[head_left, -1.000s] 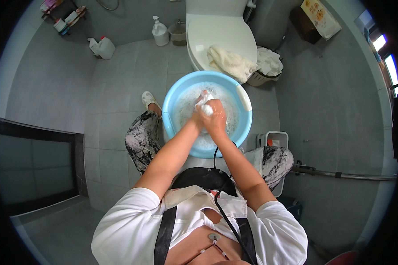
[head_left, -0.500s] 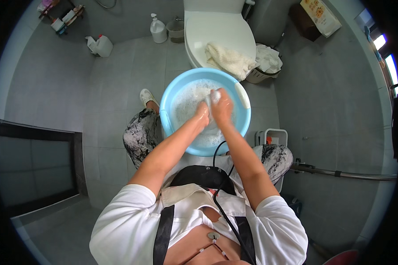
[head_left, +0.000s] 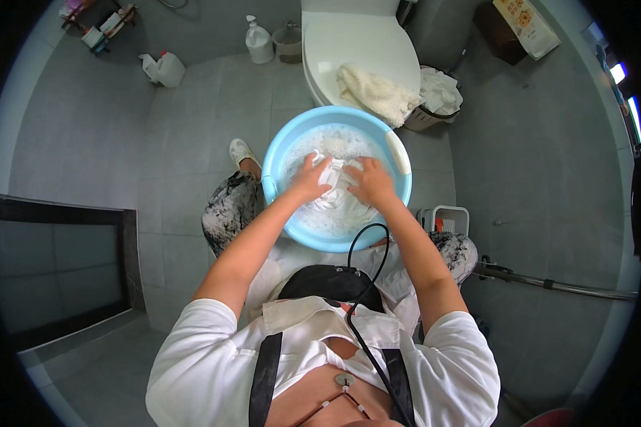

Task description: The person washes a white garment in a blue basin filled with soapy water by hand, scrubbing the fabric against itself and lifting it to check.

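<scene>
In front of me stands a round light-blue basin [head_left: 327, 245] holding sudsy water. A wet white cloth [head_left: 337, 193] lies bunched in the foam; its exact kind cannot be made out. My left hand [head_left: 310, 179] rests on the cloth's left side with fingers apart. On the right side of the cloth, my right hand [head_left: 372, 183] is spread, fingertips pointing inward. Neither hand grips the cloth, and some fingertips dip into folds or foam. A white oblong piece [head_left: 399, 151] sits on the basin's right rim.
Beyond the basin is a white toilet [head_left: 360, 46] with a cream towel [head_left: 377, 92] on its lid. A bin [head_left: 421, 119] stands beside it. Farther left are a pump bottle [head_left: 259, 44] and a white jug [head_left: 165, 70]. A black cable [head_left: 353, 245] loops near the basin's front edge.
My hands were together, squeezing the bunched cloth above the water. Now they have parted and opened, and the cloth lies spread wider in the suds.
</scene>
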`<action>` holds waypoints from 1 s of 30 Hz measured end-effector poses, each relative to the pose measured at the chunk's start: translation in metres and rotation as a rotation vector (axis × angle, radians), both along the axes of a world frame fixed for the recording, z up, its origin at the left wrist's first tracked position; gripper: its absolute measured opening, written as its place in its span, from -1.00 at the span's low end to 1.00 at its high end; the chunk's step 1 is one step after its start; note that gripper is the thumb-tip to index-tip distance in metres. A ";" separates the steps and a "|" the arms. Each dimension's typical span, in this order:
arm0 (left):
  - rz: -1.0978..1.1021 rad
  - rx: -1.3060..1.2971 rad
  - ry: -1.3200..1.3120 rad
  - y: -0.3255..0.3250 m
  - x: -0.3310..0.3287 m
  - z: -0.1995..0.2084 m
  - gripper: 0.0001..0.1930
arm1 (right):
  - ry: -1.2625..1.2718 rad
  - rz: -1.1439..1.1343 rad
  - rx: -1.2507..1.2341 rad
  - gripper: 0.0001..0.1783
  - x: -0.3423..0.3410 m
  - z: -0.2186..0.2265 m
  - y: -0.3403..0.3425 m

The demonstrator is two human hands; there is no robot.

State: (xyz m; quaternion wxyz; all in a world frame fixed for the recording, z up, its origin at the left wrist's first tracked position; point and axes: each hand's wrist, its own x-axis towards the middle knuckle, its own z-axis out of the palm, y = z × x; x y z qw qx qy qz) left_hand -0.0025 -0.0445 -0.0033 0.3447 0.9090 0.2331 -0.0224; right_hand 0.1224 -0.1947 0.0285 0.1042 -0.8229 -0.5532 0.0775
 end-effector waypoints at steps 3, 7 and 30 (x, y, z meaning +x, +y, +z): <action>-0.125 0.141 0.275 -0.011 0.007 0.007 -0.29 | -0.081 0.071 -0.147 -0.46 -0.007 -0.022 -0.001; -0.127 0.193 0.412 -0.012 0.009 -0.031 -0.43 | -0.131 0.096 -0.311 -0.55 -0.007 -0.054 0.004; 0.689 -1.825 -0.601 0.001 0.022 0.009 -0.73 | 1.313 -0.614 0.797 -0.71 -0.005 0.005 0.009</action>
